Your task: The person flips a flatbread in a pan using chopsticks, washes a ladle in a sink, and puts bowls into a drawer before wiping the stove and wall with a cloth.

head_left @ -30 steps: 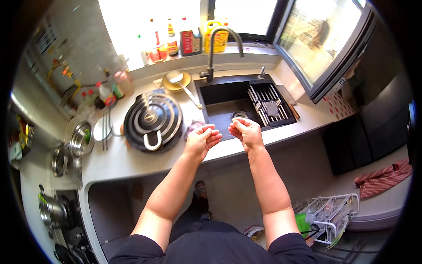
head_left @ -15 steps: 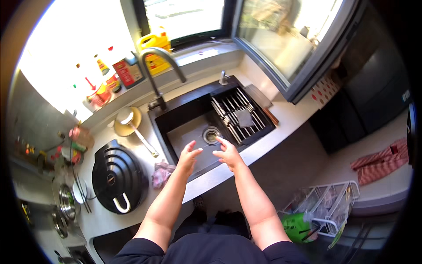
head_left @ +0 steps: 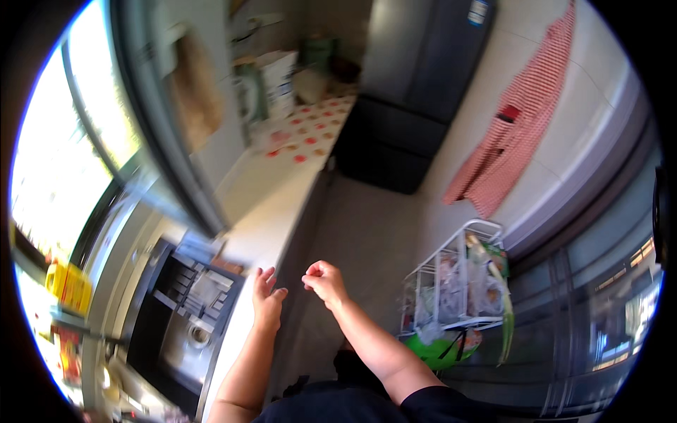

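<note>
My left hand (head_left: pixel 267 295) is held open, fingers apart, over the front edge of the pale counter (head_left: pixel 271 215), just right of the black sink (head_left: pixel 185 331). It holds nothing. My right hand (head_left: pixel 323 280) hangs a little to its right over the grey floor (head_left: pixel 367 240), fingers loosely curled, with nothing visible in it. The two hands are close together but apart. A metal rack (head_left: pixel 201 289) lies in the right part of the sink.
A white wire trolley (head_left: pixel 458 282) with bags and a green basin stands on the floor at right. A red checked cloth (head_left: pixel 511 120) hangs on the wall. A dark fridge (head_left: pixel 409 84) stands beyond the counter's end. A yellow bottle (head_left: pixel 67 285) sits by the window.
The view has swung hard to the right, from the sink toward the floor and trolley. Both hands have come off the sink area and now hang at the counter's edge.
</note>
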`<control>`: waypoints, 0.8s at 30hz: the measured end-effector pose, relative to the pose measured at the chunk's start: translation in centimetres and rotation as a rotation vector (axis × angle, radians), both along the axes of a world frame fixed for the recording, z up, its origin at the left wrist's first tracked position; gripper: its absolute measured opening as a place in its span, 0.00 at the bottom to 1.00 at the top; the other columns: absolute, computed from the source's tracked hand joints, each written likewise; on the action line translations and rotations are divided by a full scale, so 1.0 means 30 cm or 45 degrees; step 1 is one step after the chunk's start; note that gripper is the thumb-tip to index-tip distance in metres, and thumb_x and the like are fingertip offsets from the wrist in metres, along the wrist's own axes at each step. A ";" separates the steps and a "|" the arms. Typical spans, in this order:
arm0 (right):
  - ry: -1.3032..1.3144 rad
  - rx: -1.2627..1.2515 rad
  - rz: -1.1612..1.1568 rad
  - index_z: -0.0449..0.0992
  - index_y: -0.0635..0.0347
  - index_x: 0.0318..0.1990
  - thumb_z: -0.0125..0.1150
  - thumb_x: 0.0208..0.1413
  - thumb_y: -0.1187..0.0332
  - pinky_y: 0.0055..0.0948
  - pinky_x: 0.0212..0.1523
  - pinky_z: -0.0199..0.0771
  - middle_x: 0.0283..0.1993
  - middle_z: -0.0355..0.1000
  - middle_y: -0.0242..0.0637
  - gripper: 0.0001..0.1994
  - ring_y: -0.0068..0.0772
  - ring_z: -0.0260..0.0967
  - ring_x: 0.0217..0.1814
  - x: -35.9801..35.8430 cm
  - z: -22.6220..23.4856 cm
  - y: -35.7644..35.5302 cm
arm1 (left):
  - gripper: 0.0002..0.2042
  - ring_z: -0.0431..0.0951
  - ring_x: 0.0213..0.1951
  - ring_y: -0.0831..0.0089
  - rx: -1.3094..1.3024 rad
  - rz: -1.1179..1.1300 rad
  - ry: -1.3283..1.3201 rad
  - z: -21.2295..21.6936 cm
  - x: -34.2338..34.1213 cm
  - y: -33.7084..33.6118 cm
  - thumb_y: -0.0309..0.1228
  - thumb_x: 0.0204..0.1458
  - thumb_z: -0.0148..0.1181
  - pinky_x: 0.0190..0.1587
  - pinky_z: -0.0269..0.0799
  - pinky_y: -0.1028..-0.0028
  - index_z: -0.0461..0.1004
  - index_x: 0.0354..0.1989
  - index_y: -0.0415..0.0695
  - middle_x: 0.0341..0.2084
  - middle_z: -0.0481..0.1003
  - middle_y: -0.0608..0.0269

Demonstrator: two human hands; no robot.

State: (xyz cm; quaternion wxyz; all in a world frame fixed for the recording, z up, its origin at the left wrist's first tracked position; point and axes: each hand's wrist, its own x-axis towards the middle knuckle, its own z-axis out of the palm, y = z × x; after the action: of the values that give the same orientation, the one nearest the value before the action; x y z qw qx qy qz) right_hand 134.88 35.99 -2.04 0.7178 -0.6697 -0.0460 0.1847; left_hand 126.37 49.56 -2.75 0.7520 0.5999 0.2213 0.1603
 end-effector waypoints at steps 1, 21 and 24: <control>0.001 0.051 -0.086 0.73 0.63 0.33 0.65 0.46 0.76 0.22 0.30 0.73 0.28 0.73 0.32 0.07 0.22 0.72 0.29 0.105 -0.016 -0.110 | 0.29 0.63 0.59 0.62 -0.027 -0.115 0.005 -0.016 0.098 -0.072 0.14 0.41 0.54 0.55 0.66 0.69 0.65 0.58 0.40 0.67 0.49 0.57; -0.913 -0.784 -0.801 0.76 0.64 0.30 0.60 0.53 0.65 0.37 0.32 0.71 0.27 0.75 0.40 0.10 0.37 0.72 0.27 0.922 0.486 -1.267 | 0.27 0.57 0.65 0.67 -0.150 -1.452 -0.452 0.446 1.333 -1.155 0.42 0.62 0.48 0.65 0.52 0.68 0.55 0.65 0.40 0.63 0.58 0.56; -0.985 0.295 -0.597 0.76 0.62 0.43 0.53 0.59 0.55 0.38 0.47 0.71 0.44 0.73 0.47 0.18 0.40 0.72 0.45 0.937 0.595 -1.138 | 0.40 0.55 0.65 0.65 -0.853 -1.724 -0.225 0.478 1.415 -1.213 0.64 0.56 0.28 0.65 0.52 0.67 0.45 0.69 0.45 0.65 0.55 0.55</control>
State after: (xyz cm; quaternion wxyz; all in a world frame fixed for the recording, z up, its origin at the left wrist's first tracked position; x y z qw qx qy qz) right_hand 162.99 1.84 15.79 0.7405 -0.5971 -0.1778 -0.2522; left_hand 168.83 13.18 11.59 0.8431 0.3292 -0.2192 -0.3645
